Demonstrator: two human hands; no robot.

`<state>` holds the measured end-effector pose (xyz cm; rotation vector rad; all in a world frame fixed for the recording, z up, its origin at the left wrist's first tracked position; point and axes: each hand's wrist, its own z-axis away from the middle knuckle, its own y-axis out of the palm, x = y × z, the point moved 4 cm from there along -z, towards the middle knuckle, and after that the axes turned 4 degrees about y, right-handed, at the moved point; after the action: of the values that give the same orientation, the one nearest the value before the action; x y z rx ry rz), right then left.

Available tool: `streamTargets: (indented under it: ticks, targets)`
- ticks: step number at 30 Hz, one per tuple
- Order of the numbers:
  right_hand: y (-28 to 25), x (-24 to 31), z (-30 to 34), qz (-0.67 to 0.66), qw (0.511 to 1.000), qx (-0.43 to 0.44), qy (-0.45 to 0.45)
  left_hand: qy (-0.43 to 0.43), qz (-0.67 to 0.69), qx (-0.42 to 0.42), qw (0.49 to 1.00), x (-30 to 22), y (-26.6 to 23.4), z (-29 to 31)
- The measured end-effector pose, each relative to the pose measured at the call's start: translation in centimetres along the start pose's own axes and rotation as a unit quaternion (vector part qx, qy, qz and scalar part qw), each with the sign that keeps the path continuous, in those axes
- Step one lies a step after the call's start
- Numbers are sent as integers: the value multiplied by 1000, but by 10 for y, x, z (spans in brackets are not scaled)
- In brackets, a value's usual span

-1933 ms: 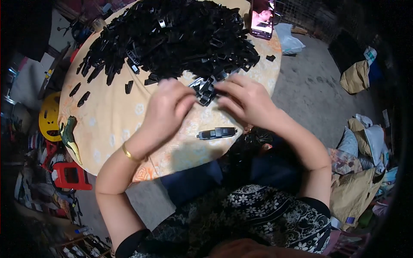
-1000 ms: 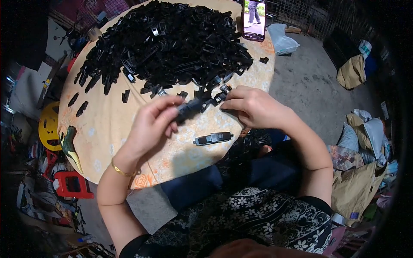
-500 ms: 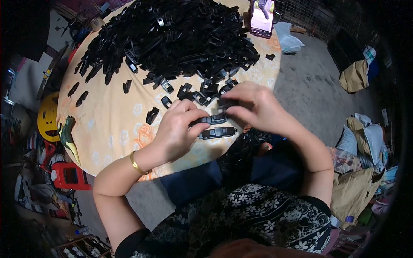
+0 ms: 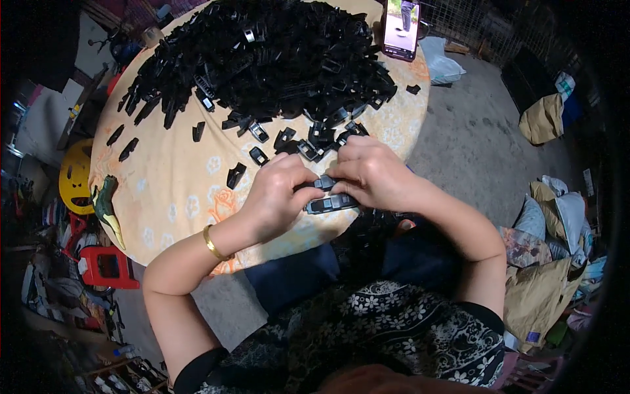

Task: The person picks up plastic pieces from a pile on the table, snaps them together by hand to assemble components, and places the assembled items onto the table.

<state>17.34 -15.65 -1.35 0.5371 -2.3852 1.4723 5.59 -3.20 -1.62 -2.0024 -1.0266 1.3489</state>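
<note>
Near the table's front edge, my left hand [image 4: 279, 192] and my right hand [image 4: 372, 172] are both closed on one elongated black plastic part [image 4: 324, 183]. The left thumb and fingers pinch its left end, and the right ones press its right end, so only its middle shows. Just in front of it a second, similar black plastic part [image 4: 330, 203] lies on the cloth. Beyond my fingers are several small loose black clip-like pieces [image 4: 308, 150], some with pale centres. A large heap of black plastic pieces [image 4: 262, 59] covers the far part of the table.
A patterned cream cloth covers the round table [image 4: 177, 223]. On its far right edge a phone [image 4: 401, 29] stands upright, its screen lit. At the left edge lies a green-and-yellow curved object [image 4: 106, 210]. A red plastic stool [image 4: 108, 267] is beside the table; bags [image 4: 545, 282] lie on the right.
My right hand, previously raised just beyond the part with a small black piece in its fingers, has come down onto the part's right end. My left hand keeps its grip.
</note>
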Motion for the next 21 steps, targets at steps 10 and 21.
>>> streamTargets:
  ticks: [10,21]
  targets:
    - [-32,-23,6,138,979,-120,85,-13,-237,-31,971,44,-49,-39]
    - [-12,-49,3,96,985,-71,125,-36,-385,-30,922,70,-33,-59]
